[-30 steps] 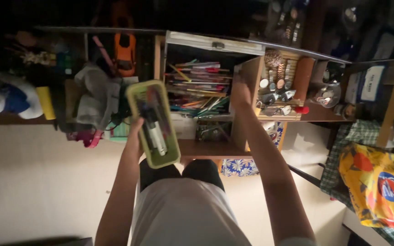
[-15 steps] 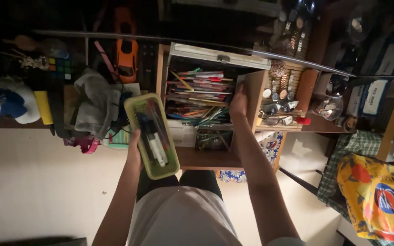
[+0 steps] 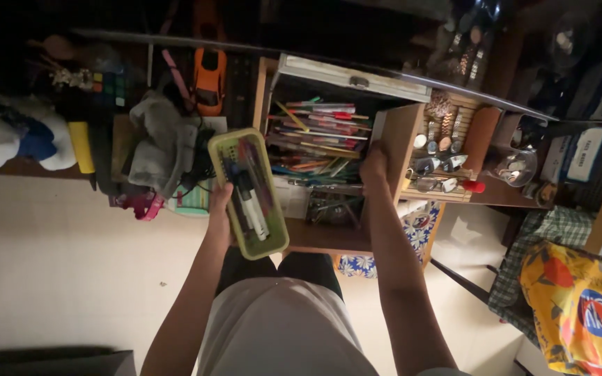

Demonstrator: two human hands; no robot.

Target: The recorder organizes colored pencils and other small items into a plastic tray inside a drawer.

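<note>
- Pencil tray (image 3: 248, 193), a long yellow-green plastic one with rounded corners, holds markers and pens lying lengthwise; one white-barrelled marker (image 3: 253, 212) stands out among darker ones.
- Its rim is pale green and slightly raised, and the tray tilts a little, its far end pointing toward the shelf unit.
- The left hand (image 3: 219, 207) has the tray in its grip along the tray's left long edge, fingers curled under it and the thumb on the rim, so the tray sits just right of the hand, held in the air above the person's lap.
- The right hand (image 3: 375, 163) rests on the wooden side wall of an open drawer (image 3: 394, 139); its fingers lie folded over the edge, though how tightly they close cannot be told in the dim light.
- That drawer is packed with pens and pencils (image 3: 318, 136) in many colours, laid crosswise in a thick heap.
- Right of the drawer, a wooden compartment (image 3: 443, 143) holds watches and small round items.
- A glass jar (image 3: 514, 166) stands farther right on the shelf.
- Left of the tray lie grey cloth (image 3: 165, 143), an orange toy car (image 3: 210, 73) and a yellow tube (image 3: 81, 147).
- A bright yellow patterned bag (image 3: 580, 303) sits at the lower right, well apart from both hands.
</note>
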